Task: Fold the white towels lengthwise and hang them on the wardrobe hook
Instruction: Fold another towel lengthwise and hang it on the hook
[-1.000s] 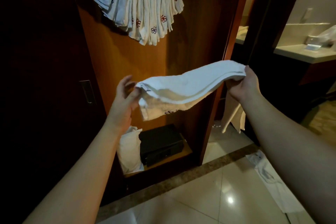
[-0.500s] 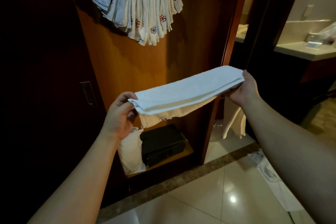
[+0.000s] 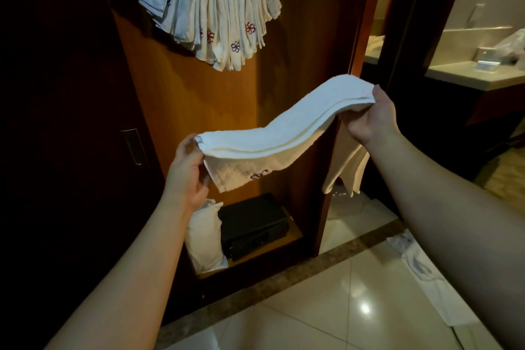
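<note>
I hold a white towel (image 3: 287,128) folded into a long strip in front of the open wardrobe. My left hand (image 3: 186,173) grips its near left end and my right hand (image 3: 370,119) grips its far right end, higher up. A loose flap with a purple embroidered flower hangs below the left part. Several folded white towels (image 3: 218,8) with red and purple flowers hang from the wardrobe hook at the top, which is mostly hidden by them. More white towel cloth (image 3: 345,167) dangles below my right hand.
A black safe (image 3: 252,224) and a white bag (image 3: 203,236) sit on the wardrobe's low shelf. The dark sliding door (image 3: 71,136) is at left. A white cloth (image 3: 429,278) lies on the tiled floor at right. A bathroom counter (image 3: 480,77) is beyond.
The towel has sagged in the middle and my right hand has risen a little. My left hand has shifted its hold on the left end, and more of the lower flap hangs down.
</note>
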Demonstrator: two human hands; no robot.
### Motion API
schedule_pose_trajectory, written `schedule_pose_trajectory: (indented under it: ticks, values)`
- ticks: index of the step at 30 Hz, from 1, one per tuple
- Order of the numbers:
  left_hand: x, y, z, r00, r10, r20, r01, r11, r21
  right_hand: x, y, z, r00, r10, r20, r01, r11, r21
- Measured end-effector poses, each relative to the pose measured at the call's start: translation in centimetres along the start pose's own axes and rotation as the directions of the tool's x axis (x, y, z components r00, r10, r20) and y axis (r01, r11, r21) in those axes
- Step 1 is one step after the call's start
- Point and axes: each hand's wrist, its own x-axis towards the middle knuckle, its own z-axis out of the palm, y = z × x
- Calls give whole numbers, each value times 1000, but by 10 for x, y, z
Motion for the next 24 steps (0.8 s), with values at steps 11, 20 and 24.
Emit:
schedule_pose_trajectory:
  ticks: [11,20,24]
  values:
    - [11,2,18,979,-9,203,-54,952,301,12,-22,-17,998,-55,-43,56,998,11]
    - [18,24,36,920,61,386,-91,994,60,24,-41,-44,977,-67,-201,53,996,-76]
    - [22,12,41,958,85,274,-110,991,75,27,-42,-50,975,-34,-221,11,995,-102]
